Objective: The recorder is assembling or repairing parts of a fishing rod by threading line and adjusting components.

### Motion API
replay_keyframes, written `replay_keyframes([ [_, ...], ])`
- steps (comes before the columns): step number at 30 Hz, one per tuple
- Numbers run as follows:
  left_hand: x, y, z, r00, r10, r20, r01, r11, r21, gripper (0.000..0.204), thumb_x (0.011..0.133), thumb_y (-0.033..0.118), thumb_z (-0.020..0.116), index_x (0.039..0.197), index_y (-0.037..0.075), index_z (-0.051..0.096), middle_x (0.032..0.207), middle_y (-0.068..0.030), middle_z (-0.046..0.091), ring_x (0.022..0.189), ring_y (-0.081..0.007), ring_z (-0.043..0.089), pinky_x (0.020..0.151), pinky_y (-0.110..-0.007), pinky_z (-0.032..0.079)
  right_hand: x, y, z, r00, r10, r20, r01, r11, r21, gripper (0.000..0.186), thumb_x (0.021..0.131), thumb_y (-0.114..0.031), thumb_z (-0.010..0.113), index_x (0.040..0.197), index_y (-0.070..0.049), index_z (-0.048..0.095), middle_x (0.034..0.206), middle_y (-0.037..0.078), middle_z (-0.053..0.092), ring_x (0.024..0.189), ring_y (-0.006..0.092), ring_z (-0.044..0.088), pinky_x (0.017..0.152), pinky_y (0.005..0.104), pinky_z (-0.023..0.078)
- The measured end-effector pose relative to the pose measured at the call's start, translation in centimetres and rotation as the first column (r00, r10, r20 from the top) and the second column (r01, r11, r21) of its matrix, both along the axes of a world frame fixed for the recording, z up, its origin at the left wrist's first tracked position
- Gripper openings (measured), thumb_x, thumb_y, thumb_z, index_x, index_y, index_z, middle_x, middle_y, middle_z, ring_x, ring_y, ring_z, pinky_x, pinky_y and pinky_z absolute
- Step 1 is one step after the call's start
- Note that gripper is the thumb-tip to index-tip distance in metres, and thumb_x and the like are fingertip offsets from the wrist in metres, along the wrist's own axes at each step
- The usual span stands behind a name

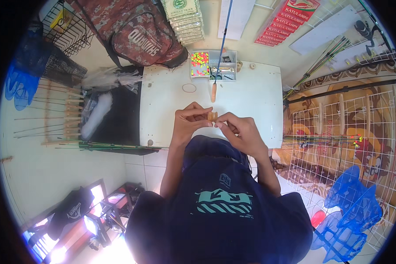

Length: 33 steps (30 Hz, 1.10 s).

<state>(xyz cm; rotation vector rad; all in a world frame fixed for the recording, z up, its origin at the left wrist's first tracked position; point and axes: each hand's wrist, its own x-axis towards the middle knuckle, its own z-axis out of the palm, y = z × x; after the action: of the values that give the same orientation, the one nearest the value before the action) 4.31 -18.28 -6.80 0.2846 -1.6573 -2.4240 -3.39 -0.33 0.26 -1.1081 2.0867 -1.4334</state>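
Note:
Above the near part of the white table [171,127], my left hand [190,121] grips a small amber-coloured spool [212,116] between thumb and fingers. Close against the spool's right side, the thumb and forefinger of my right hand [244,133] are pinched together. Whatever lies in that pinch is too fine to make out. Just beyond my hands a fishing rod [214,93] rests with its light wooden handle toward me, its thin blue shaft running away over a tray. A thin loop [189,88] lies left of the handle.
The compartment tray [234,79] at the table's back holds bright yellow and pink pieces [200,64] and small packets. A camouflage backpack [141,39] stands back left. Thin rods [114,146] stick out along the left. On the right are a white wire rack [330,114] and blue nets [350,211].

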Motion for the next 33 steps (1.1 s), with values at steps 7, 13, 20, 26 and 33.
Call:
replay_keyframes([
  [7,0.3,0.0,0.3,0.976,-0.105,-0.191,0.147,0.965,0.218,0.043,0.063,-0.015,0.075,0.105,-0.004,0.069,0.087,-0.0069,0.06,0.077,-0.0142,0.059,0.071,-0.025,0.051,-0.9,-1.0,-3.0,0.983,-0.178,-0.052,0.176,0.983,-0.047,0.006,0.092,-0.007,0.057,0.097,-0.006,0.06,0.056,0.008,0.053,0.044,0.0131,0.045,0.046,0.0272,0.034],
  [13,0.3,0.4,-0.1,0.986,0.162,0.046,-0.163,0.986,0.024,0.039,0.07,-0.014,0.072,0.108,-0.005,0.066,0.09,-0.0085,0.061,0.087,-0.0194,0.064,0.075,-0.029,0.054,1.5,-0.5,-2.0,0.99,0.072,-0.119,-0.058,0.991,0.118,0.01,0.085,-0.004,0.062,0.095,-0.008,0.061,0.058,0.011,0.056,0.044,0.0224,0.054,0.047,0.0319,0.041],
  [20,1.3,0.4,0.0,0.98,-0.141,-0.137,0.181,0.923,0.34,0.034,0.071,-0.01,0.072,0.104,-0.004,0.068,0.088,-0.0093,0.06,0.079,-0.0154,0.058,0.07,-0.025,0.051,-0.5,-0.4,-1.7,0.994,-0.087,-0.062,0.09,0.995,0.05,0.008,0.089,-0.008,0.059,0.097,-0.007,0.061,0.066,0.011,0.062,0.055,0.0227,0.062,0.052,0.0323,0.047],
  [26,0.4,1.2,-0.2,0.989,0.132,0.063,-0.143,0.965,0.222,0.035,0.078,-0.005,0.071,0.111,-0.006,0.062,0.093,-0.0106,0.063,0.074,-0.0145,0.057,0.065,-0.026,0.047,1.5,-0.7,-2.7,0.972,0.042,-0.232,-0.015,0.993,0.114,0.008,0.087,-0.004,0.059,0.095,-0.007,0.059,0.071,0.01,0.065,0.058,0.0234,0.065,0.052,0.0333,0.048],
  [33,2.6,-0.6,-1.5,0.971,-0.238,-0.034,0.227,0.86,0.456,0.031,0.083,-0.002,0.067,0.114,-0.007,0.062,0.098,-0.0122,0.064,0.082,-0.015,0.062,0.067,-0.024,0.049,-0.7,-0.9,-1.9,0.979,-0.113,-0.169,0.121,0.992,0.038,0.007,0.09,-0.004,0.054,0.094,-0.006,0.059,0.068,0.01,0.061,0.049,0.0202,0.058,0.049,0.0301,0.043],
])
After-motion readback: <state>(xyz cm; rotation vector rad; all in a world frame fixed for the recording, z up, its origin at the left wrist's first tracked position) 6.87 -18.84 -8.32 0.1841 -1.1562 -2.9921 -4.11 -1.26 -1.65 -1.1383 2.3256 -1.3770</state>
